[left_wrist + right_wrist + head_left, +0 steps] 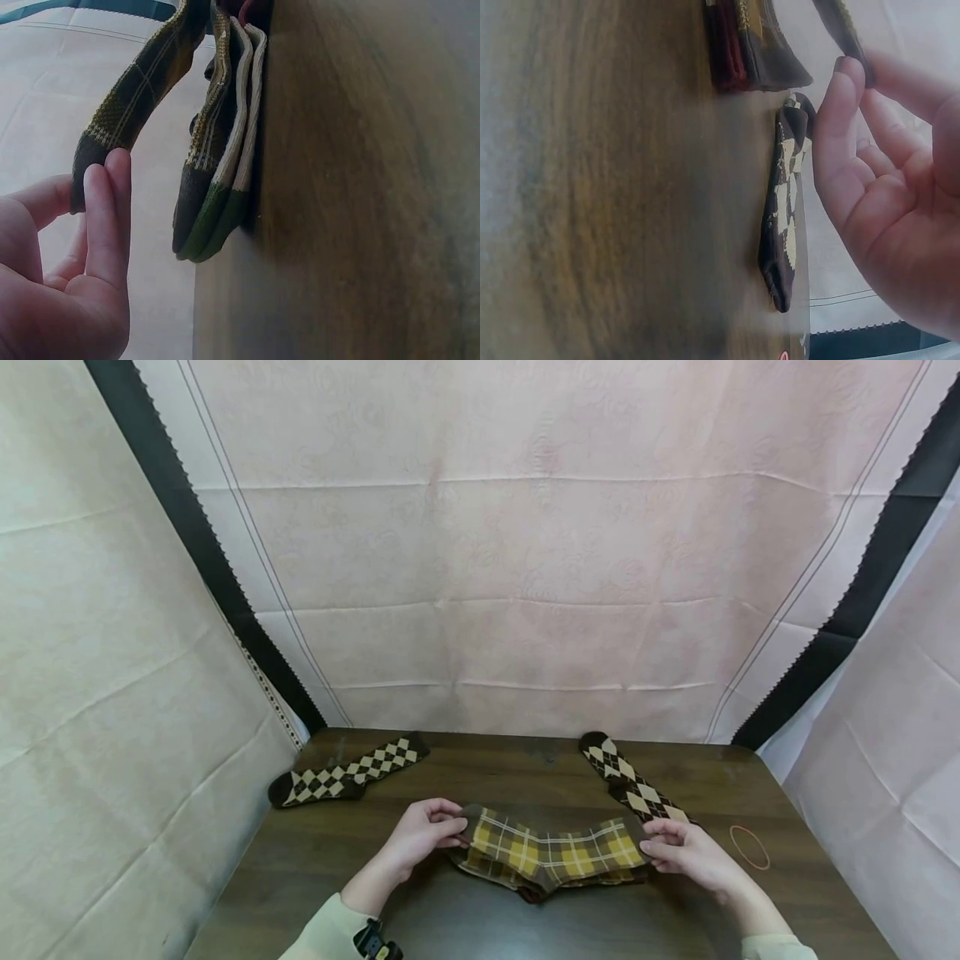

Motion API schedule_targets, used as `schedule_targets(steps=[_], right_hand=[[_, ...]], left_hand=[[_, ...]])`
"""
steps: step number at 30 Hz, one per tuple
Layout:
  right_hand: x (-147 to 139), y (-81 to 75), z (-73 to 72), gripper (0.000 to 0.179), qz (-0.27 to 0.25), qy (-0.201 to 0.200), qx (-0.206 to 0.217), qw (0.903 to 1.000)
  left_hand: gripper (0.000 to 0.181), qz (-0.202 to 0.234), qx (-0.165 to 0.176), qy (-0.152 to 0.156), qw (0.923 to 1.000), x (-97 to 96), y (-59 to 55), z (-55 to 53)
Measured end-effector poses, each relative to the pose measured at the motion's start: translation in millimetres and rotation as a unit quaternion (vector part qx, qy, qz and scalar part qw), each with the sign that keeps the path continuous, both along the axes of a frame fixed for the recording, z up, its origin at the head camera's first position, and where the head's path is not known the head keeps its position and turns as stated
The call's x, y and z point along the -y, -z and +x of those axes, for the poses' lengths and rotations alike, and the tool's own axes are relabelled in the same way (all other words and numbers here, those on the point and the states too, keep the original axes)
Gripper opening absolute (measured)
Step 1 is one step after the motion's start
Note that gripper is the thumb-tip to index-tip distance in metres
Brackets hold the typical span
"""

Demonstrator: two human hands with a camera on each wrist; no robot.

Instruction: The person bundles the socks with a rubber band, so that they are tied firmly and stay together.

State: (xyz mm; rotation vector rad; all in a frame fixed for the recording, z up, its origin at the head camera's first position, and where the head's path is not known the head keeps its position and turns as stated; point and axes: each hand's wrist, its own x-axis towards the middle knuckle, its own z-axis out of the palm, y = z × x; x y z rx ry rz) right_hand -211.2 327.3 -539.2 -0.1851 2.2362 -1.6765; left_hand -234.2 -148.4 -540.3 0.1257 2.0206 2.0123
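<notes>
Pinching plaid sock (551, 852) ends: left hand (420, 839), right hand (686, 852).

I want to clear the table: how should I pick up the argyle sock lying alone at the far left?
Probably pinch the argyle sock at its dark toe end, coming from above on the table's left side; it lies flat, apart from the other socks, with bare wood around it.

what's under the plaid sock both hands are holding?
Under the plaid sock, the left wrist view shows more folded socks stacked on the table. Their number and patterns are mostly covered.
</notes>
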Motion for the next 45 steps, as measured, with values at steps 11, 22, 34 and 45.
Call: schedule_targets(steps=[11,22,34,45], right_hand=[[0.6,1.1,0.7,0.046,0.016,-0.016,0.015,0.9996],[3.3,8.9,-3.9,0.036,0.03,0.009,0.012,0.9994],[5.6,13.7,-3.0,0.038,0.059,0.014,0.022,0.9979],[9.9,12.9,-4.1,0.044,0.081,0.029,0.013,0.9963]], left_hand=[[0.029,-0.011,0.002,0.014,0.9998,0.9,5.2,1.5],[0.028,-0.024,-0.008,0.012,0.9996,5.0,9.4,2.2],[0.029,-0.05,0.01,0.028,0.9983,9.4,12.4,2.1],[0.036,-0.114,-0.005,0.037,0.9927,16.7,9.9,0.0]])
